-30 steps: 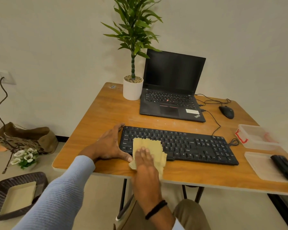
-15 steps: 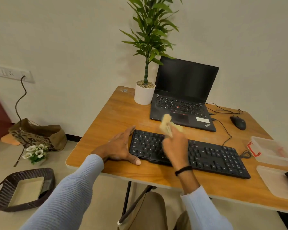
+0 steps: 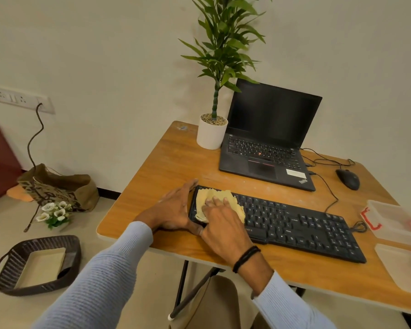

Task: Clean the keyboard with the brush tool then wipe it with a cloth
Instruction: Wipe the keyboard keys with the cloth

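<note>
A wooden desk (image 3: 176, 157) stands against a plain pale wall, its right end cut off by the frame. Along its front edge lies a black keyboard (image 3: 294, 224), whose left end is hidden under a crumpled yellow cloth (image 3: 223, 195). The right hand (image 3: 223, 224) lies flat on the cloth, fingers spread and pressing down rather than gripping. The left hand (image 3: 173, 210), open, braces the keyboard's left edge, thumb along the near side. At the back edge an open laptop (image 3: 266, 148) with a dark screen stands beside a potted plant (image 3: 212, 131); a wired mouse (image 3: 348, 179) lies near the back right. At the right edge are clear plastic containers (image 3: 394, 219), and on the nearer one a dark object, mostly out of frame, cannot be identified. On the floor to the left sit a woven basket (image 3: 33, 264), white flowers (image 3: 55, 213) and a paper bag (image 3: 62, 186).
</note>
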